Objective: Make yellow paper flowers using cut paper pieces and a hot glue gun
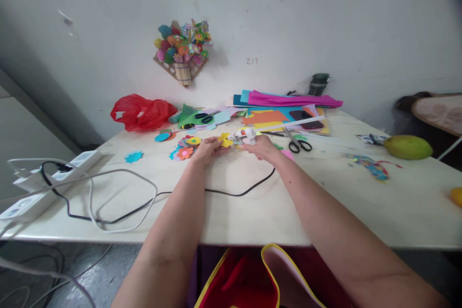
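My left hand (pixel 208 151) pinches the edge of a yellow flower cut-out (pixel 225 140) above the table. In my right hand (pixel 263 148) is a white hot glue gun (pixel 244 135), its nozzle end pointing left at the flower. A long pale glue stick (pixel 288 125) sticks out of its back toward the right. Whether the nozzle touches the flower I cannot tell. Left of my left hand lie several layered flower cut-outs (pixel 185 152) in orange, blue and yellow. Black-handled scissors (pixel 299 145) rest just right of my right hand.
A black cord (pixel 234 195) crosses the table toward a white power strip (pixel 27 207) at left. Behind are a red plastic bag (pixel 141 113), coloured sheets (pixel 265 118) and a phone (pixel 306 120). A green-yellow fruit (pixel 407 147) sits right. A flower bouquet (pixel 183 50) hangs on the wall.
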`<state>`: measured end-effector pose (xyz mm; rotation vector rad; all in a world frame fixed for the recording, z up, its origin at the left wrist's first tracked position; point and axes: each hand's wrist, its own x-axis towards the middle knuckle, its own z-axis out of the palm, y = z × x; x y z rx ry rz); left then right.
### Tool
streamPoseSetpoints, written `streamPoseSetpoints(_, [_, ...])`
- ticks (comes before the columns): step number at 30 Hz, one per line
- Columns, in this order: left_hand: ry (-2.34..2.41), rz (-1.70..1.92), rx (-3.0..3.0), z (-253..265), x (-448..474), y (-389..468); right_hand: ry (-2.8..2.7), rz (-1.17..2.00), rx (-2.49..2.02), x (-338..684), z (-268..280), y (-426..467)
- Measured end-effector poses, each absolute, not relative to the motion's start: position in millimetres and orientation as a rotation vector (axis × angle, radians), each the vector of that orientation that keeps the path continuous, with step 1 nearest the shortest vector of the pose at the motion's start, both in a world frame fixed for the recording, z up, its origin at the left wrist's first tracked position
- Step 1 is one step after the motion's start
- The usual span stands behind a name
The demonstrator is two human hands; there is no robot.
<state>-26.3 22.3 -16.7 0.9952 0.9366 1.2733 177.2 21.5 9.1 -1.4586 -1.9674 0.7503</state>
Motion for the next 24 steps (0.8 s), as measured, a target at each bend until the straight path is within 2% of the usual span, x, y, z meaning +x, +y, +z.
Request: streamPoseSetpoints(24, [0.917,1.292,0.965,-16.7,-27.1,22.3,-1.968,0.709,-1.493,176.3,13.2,20.1])
